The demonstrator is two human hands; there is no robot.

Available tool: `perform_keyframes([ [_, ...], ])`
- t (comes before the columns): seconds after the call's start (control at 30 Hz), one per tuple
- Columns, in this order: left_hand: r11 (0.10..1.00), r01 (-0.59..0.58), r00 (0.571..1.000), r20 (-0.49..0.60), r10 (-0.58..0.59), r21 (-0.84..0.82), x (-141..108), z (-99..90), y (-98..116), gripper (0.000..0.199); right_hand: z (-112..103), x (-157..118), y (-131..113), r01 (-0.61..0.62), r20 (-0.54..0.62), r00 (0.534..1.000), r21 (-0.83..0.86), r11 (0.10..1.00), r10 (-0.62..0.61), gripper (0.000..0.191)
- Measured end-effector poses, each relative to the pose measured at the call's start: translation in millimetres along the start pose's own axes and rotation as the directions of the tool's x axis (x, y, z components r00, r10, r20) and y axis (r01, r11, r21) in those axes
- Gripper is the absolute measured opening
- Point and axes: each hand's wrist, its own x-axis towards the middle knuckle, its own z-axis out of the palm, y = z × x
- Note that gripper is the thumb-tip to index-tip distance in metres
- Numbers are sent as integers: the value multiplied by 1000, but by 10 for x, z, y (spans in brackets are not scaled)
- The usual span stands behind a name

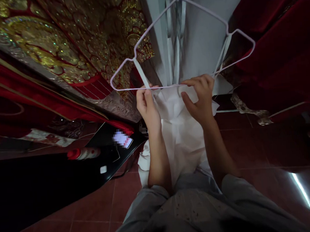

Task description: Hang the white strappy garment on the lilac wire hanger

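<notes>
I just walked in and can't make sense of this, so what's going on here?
A person's left hand pinches the lower bar of a pale hanger, while the right hand has its fingertips at the same bar, thumb apart. White straps sit in both hanger notches, and white fabric hangs below the hands. To the left, a lit phone and a red-capped bottle lie on a black table.

Two hands [149,107], one hanger [166,87], one white garment [182,139], one phone [124,139], one red-capped bottle [86,153], one small white case [103,169].
</notes>
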Motion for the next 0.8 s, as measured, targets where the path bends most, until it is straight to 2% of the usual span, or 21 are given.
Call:
perform_keyframes([
  [0.07, 997, 19, 996, 89, -25, 71, -33, -95, 106, 28, 110, -46, -37, -23, -19, 1000, 34, 999, 24, 29],
  [0.13, 993, 74, 979, 185, -91, 97, 5, -169, 310, 24, 186, -62, -87, -22, -41, 999, 54, 998, 24, 28],
  [0.2, 990, 134, 964, 224, -142, 49, 143, -207, 581, 22, 226, -70, -133, -12, -70, 997, 55, 998, 16, 28],
  [0.23, 991, 137, 970, 204, -135, 2, 249, -218, 719, 21, 231, -73, -149, -7, -80, 997, 50, 999, 11, 28],
  [0.27, 988, 149, 970, 201, -136, -47, 374, -230, 847, 23, 226, -75, -159, -3, -82, 997, 43, 999, 6, 29],
  [0.3, 978, 193, 952, 258, -166, -82, 508, -248, 954, 26, 213, -78, -162, 2, -78, 997, 38, 999, 1, 29],
  [0.33, 968, 225, 942, 281, -186, -113, 640, -276, 1033, 36, 193, -79, -160, 6, -66, 998, 37, 999, -3, 29],
  [0.37, 954, 248, 939, 282, -195, -167, 755, -315, 1078, 55, 170, -80, -152, 9, -51, 999, 39, 999, -7, 30],
  [0.4, 933, 270, 941, 268, -204, -237, 843, -366, 1088, 77, 145, -81, -141, 11, -38, 999, 42, 999, -10, 31],
  [0.43, 919, 256, 958, 206, -199, -300, 894, -423, 1062, 88, 121, -81, -129, 12, -30, 999, 43, 999, -11, 31],
  [0.47, 910, 217, 976, 112, -189, -354, 903, -482, 1007, 89, 101, -82, -117, 13, -27, 1000, 41, 999, -12, 31],
  [0.5, 909, 170, 983, 6, -182, -379, 872, -536, 930, 82, 84, -82, -108, 13, -28, 1000, 37, 999, -12, 31],
  [0.57, 942, 97, 971, -178, -161, -322, 708, -593, 749, 42, 66, -84, -109, 16, -27, 1000, 27, 1000, -15, 31],
  [0.6, 957, 148, 968, -162, -192, -250, 595, -583, 664, 30, 64, -84, -123, 19, -20, 1000, 25, 1000, -19, 32],
  [0.67, 951, 267, 962, -21, -273, -157, 361, -475, 541, 23, 68, -84, -178, 25, -1, 1000, 31, 999, -25, 36],
  [0.73, 946, 269, 962, 83, -258, -180, 176, -280, 489, 32, 71, -87, -249, 35, 18, 999, 50, 998, -36, 40],
  [0.8, 946, 241, 968, 116, -221, -215, 74, -81, 483, 29, 56, -101, -288, 37, 15, 999, 90, 995, -39, 41],
])
